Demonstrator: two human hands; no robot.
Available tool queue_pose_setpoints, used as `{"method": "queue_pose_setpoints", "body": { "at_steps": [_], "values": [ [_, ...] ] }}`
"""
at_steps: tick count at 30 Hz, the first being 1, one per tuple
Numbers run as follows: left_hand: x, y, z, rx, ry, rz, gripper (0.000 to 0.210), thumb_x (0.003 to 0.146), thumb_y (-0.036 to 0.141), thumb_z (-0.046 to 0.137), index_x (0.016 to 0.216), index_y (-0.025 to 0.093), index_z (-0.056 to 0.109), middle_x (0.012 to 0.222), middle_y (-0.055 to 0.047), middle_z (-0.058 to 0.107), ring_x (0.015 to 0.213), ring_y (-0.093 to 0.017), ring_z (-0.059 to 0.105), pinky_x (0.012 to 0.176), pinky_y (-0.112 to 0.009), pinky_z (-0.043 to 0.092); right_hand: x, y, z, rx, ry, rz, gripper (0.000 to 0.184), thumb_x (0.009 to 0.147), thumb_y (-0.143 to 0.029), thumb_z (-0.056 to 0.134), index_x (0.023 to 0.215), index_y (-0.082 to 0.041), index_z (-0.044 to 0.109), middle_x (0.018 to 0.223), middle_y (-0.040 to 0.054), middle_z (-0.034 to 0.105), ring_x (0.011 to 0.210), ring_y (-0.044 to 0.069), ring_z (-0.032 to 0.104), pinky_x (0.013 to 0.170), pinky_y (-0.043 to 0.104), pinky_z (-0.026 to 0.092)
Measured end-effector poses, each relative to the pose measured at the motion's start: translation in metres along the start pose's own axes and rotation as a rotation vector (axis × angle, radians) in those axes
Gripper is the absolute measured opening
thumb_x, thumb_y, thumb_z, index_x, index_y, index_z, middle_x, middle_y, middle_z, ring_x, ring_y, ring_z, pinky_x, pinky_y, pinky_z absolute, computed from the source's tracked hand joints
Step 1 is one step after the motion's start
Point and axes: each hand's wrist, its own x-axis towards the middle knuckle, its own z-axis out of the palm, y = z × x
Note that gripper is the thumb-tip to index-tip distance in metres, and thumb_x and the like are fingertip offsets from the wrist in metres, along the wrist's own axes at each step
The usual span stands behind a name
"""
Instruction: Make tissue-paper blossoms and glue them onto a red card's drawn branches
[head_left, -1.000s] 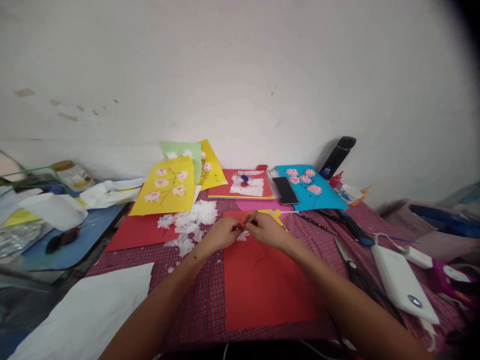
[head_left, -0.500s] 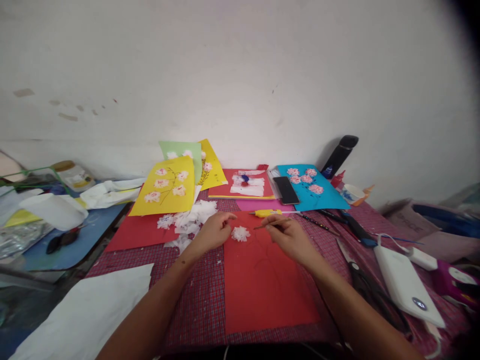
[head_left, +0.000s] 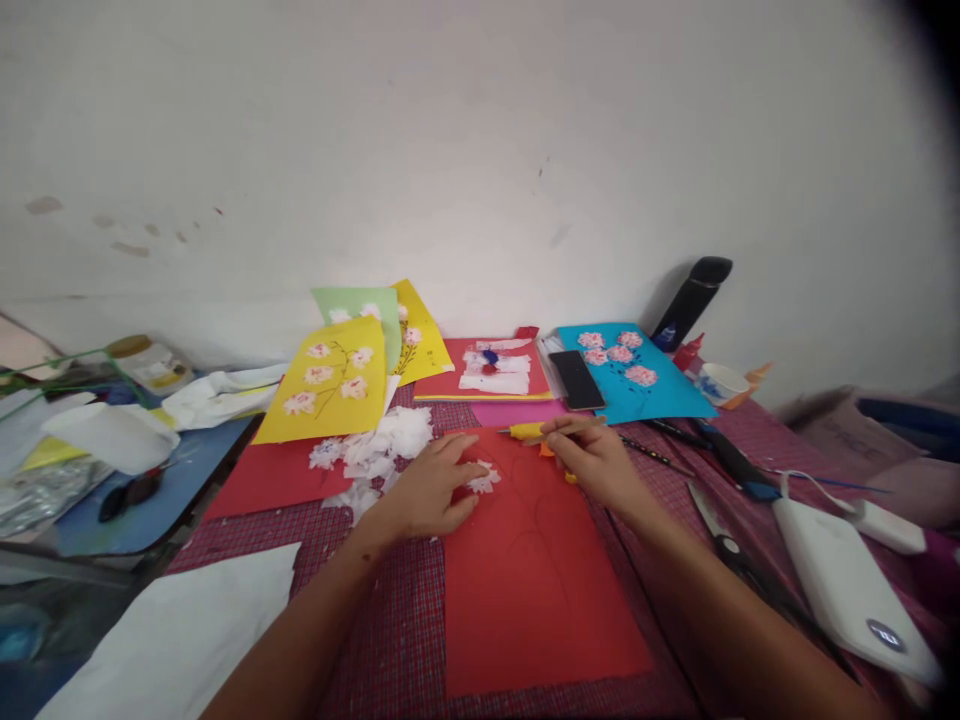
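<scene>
A red sheet of paper (head_left: pixel 510 600) with faint dark branch lines lies before me. My left hand (head_left: pixel 431 490) rests over its left edge, fingers spread, fingertips at a white tissue-paper flower (head_left: pixel 484 476) and partly covering it. Above the sheet's upper right corner, my right hand (head_left: pixel 589 455) pinches a thin, pencil-like wooden stick (head_left: pixel 589 424). Its fingers also overlap a yellow glue gun (head_left: pixel 525 431) with an orange trigger; whether they grip the gun I cannot tell. Loose white tissue pieces (head_left: pixel 390 440) are piled left of the sheet.
Yellow flower picture (head_left: pixel 330 380) stands at back left. Blue flower picture (head_left: pixel 660 395), phone (head_left: pixel 576 380) and paper cup (head_left: pixel 721 382) are at back right. Scissors (head_left: pixel 731 550) and a white power bank (head_left: pixel 847 590) lie right. White paper (head_left: pixel 187 630) lies front left.
My left hand has come nearer over the white flower, its fingers now spread. My right hand has shifted slightly right to the glue gun, whose orange trigger now shows. The view has shifted slightly.
</scene>
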Motion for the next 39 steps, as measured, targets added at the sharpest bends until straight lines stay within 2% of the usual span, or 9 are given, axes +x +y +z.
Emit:
{"method": "queue_pose_setpoints", "body": {
  "at_steps": [5,11,17,20,23,31,39],
  "values": [
    [0.0,-0.006,0.004,-0.01,0.032,-0.03,0.036,0.082,0.024,0.059,0.117,0.023,0.064,0.145,-0.011,0.045,0.136,-0.029,0.04,0.113,-0.048,0.034,0.004,0.011,0.001,0.02,0.028,-0.032,0.022,0.083,-0.036,0.059,0.088,-0.016,0.068,0.059,-0.0024,0.055,0.046,0.01,0.046,0.042,0.022,0.035],
    [0.002,-0.001,0.002,-0.053,0.034,-0.063,0.037,0.084,0.024,0.058,0.12,0.026,0.063,0.143,-0.009,0.048,0.134,-0.027,0.042,0.114,-0.047,0.034,-0.001,0.024,0.004,0.01,0.023,-0.081,0.019,0.083,-0.033,0.059,0.086,-0.017,0.069,0.075,0.0027,0.065,0.051,0.009,0.047,0.046,0.022,0.036],
    [0.007,0.002,0.014,-0.078,0.096,-0.154,0.051,0.084,0.03,0.061,0.133,0.023,0.051,0.139,-0.011,0.052,0.131,-0.027,0.045,0.113,-0.047,0.035,-0.006,0.019,0.012,-0.086,-0.105,-0.091,0.018,0.086,-0.03,0.057,0.089,-0.019,0.071,0.084,0.0044,0.069,0.064,0.014,0.059,0.059,0.025,0.046],
    [0.01,0.003,0.024,-0.048,0.139,-0.231,0.048,0.08,0.033,0.065,0.126,0.02,0.055,0.137,-0.013,0.053,0.129,-0.029,0.046,0.112,-0.048,0.034,-0.008,0.016,0.016,-0.112,-0.173,-0.151,0.018,0.088,-0.026,0.055,0.087,-0.02,0.072,0.09,0.0042,0.071,0.077,0.016,0.064,0.072,0.028,0.049],
    [0.013,0.005,0.029,-0.032,0.154,-0.278,0.035,0.08,0.029,0.065,0.113,0.02,0.06,0.134,-0.013,0.055,0.127,-0.029,0.048,0.111,-0.048,0.036,-0.009,0.016,0.02,-0.129,-0.224,-0.217,0.018,0.09,-0.023,0.054,0.091,-0.021,0.072,0.094,0.0043,0.072,0.09,0.019,0.065,0.082,0.03,0.049],
    [0.019,0.008,0.029,-0.022,0.149,-0.269,0.017,0.081,0.025,0.063,0.097,0.021,0.061,0.127,-0.011,0.057,0.122,-0.028,0.05,0.107,-0.046,0.039,-0.005,0.008,0.022,-0.169,-0.259,-0.216,0.018,0.089,-0.022,0.053,0.091,-0.022,0.071,0.093,0.004,0.072,0.087,0.019,0.065,0.079,0.03,0.049],
    [0.02,0.006,0.03,-0.037,0.155,-0.268,0.018,0.078,0.019,0.063,0.095,0.02,0.062,0.123,-0.01,0.059,0.117,-0.027,0.052,0.103,-0.044,0.042,0.003,-0.008,0.031,-0.246,-0.328,-0.194,0.018,0.086,-0.018,0.053,0.086,-0.022,0.07,0.083,0.0014,0.072,0.076,0.017,0.064,0.071,0.028,0.049]
  ]
}}
